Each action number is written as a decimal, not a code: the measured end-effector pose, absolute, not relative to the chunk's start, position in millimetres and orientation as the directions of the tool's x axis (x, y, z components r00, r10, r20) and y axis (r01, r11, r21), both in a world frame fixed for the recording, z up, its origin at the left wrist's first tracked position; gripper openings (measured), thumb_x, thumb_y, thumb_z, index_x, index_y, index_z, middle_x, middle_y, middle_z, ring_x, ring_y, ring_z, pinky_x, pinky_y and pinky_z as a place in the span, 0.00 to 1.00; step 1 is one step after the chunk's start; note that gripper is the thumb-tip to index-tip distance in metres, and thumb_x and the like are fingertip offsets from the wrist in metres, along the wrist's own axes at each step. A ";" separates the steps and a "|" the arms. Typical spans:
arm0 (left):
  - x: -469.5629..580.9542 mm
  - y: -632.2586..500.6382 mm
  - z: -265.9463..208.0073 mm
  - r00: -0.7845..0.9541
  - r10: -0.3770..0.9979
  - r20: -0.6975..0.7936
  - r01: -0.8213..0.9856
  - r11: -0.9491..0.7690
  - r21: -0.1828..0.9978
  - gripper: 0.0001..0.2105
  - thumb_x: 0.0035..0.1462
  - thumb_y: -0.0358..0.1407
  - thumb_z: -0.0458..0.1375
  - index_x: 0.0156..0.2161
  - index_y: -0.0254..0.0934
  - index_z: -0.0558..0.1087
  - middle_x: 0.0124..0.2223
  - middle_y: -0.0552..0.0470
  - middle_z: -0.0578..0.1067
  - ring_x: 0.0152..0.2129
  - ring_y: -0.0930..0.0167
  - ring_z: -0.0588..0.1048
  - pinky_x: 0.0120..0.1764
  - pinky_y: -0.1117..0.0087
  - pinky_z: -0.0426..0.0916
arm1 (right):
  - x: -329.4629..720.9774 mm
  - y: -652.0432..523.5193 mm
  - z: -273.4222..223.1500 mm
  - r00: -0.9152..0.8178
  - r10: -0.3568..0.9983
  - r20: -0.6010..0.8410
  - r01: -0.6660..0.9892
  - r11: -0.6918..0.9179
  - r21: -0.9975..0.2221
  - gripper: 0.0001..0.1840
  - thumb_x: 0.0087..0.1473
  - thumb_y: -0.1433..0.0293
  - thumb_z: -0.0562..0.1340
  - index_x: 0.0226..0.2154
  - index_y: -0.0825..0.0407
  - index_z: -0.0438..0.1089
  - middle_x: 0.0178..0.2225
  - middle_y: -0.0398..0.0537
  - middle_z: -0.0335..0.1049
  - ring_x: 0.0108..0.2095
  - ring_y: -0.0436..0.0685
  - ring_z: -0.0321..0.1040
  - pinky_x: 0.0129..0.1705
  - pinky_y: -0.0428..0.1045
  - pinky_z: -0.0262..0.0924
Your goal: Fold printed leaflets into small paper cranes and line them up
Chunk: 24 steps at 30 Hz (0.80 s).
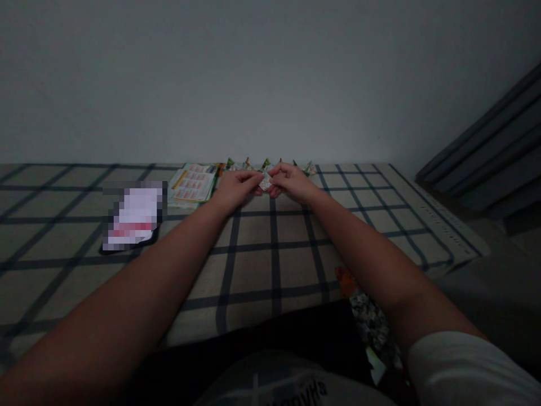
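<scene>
Between the fingertips of both hands is a small piece of folded printed paper [265,181], pale with coloured marks. My left hand [238,189] pinches its left side, and my right hand [292,181] pinches its right side. Just behind the hands, several small folded paper pieces [229,164] with green, pointed tops stand in a row near the wall. Parts of that row are hidden by my fingers. A stack of printed paper sheets [193,183] lies to the left of my left hand. The dim light hides the exact folds.
A phone [136,217] with a blurred screen lies on the checked cloth [253,270] at left. The plain wall [253,84] rises behind the far edge. Printed paper or fabric [367,316] sits by my right forearm. A dark curtain [490,152] hangs at right.
</scene>
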<state>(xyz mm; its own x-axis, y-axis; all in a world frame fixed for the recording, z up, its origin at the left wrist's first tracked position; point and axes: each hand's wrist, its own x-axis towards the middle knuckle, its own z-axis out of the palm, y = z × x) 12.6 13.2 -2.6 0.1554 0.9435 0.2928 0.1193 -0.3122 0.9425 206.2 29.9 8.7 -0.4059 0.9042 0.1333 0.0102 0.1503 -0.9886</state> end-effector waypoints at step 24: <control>10.4 16.7 -4.8 0.135 0.921 0.366 0.263 -0.390 0.883 0.20 0.53 0.52 0.66 0.40 0.37 0.85 0.35 0.48 0.83 0.29 0.68 0.76 0.35 0.69 0.70 | 204.9 32.7 9.5 -0.343 0.924 0.168 0.068 0.202 -0.977 0.05 0.58 0.73 0.67 0.33 0.53 0.70 0.28 0.42 0.73 0.27 0.48 0.72 0.31 0.43 0.69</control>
